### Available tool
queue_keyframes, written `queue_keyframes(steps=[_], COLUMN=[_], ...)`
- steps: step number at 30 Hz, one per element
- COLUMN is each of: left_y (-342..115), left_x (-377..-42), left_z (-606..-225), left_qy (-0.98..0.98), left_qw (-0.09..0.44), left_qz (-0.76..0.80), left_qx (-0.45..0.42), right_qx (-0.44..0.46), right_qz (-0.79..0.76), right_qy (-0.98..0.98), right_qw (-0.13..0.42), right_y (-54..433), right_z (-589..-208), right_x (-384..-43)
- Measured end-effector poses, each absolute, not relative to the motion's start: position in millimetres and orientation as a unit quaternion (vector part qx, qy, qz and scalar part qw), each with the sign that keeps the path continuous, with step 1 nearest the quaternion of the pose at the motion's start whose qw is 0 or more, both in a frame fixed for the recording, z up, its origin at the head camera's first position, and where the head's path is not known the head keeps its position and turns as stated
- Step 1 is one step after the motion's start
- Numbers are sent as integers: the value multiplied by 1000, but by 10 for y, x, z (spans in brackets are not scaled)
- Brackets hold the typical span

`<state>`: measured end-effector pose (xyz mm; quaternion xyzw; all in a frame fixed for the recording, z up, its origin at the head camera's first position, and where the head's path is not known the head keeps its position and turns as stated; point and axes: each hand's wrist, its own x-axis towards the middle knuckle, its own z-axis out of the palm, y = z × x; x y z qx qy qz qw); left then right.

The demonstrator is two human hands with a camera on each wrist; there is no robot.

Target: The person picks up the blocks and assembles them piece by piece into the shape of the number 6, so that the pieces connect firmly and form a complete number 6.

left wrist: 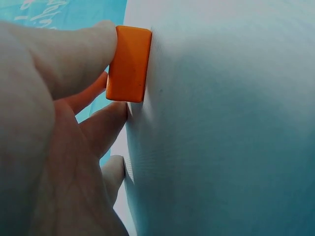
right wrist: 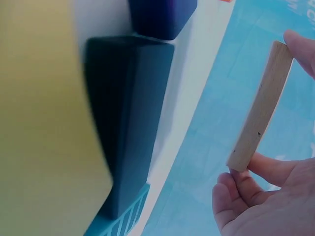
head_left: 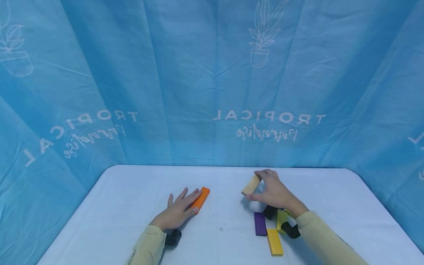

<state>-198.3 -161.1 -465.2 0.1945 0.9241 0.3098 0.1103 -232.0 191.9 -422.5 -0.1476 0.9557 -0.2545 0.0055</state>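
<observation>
Fingers spread and fairly straight, my left hand (head_left: 177, 212) rests on an orange block (head_left: 200, 199) lying on the white table. In the left wrist view the thumb touches the top edge of the orange block (left wrist: 129, 64), and other fingertips reach the tabletop beside it. My right hand (head_left: 272, 190) holds a plain wooden block (head_left: 252, 185) tilted above the table. Thumb and fingers pinch this wooden block (right wrist: 261, 105) at its two ends. Below the right hand lie a purple block (head_left: 260, 224), a black block (head_left: 269, 212), a yellow-green block (head_left: 281, 220) and a yellow block (head_left: 274, 242).
The white table (head_left: 218, 239) ends at a blue curtain (head_left: 198, 92) printed with plants and lettering. In the right wrist view, a large blurred yellow surface (right wrist: 44, 123) fills the left side, with a dark block (right wrist: 142, 118) beside it. The right forearm partly covers the block group.
</observation>
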Motion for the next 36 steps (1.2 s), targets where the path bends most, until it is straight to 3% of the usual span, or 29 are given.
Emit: queue_keyframes(steps=[36], left_y=[-1608], left_x=[-1965], left_z=[-4626], left_qy=[920], left_qw=[113], left_qz=[321], left_qx=[191], right_qx=[-149], right_qz=[-329], right_qy=[932], right_qw=[5], right_y=[1379], right_z=[-4272], right_x=[-2495])
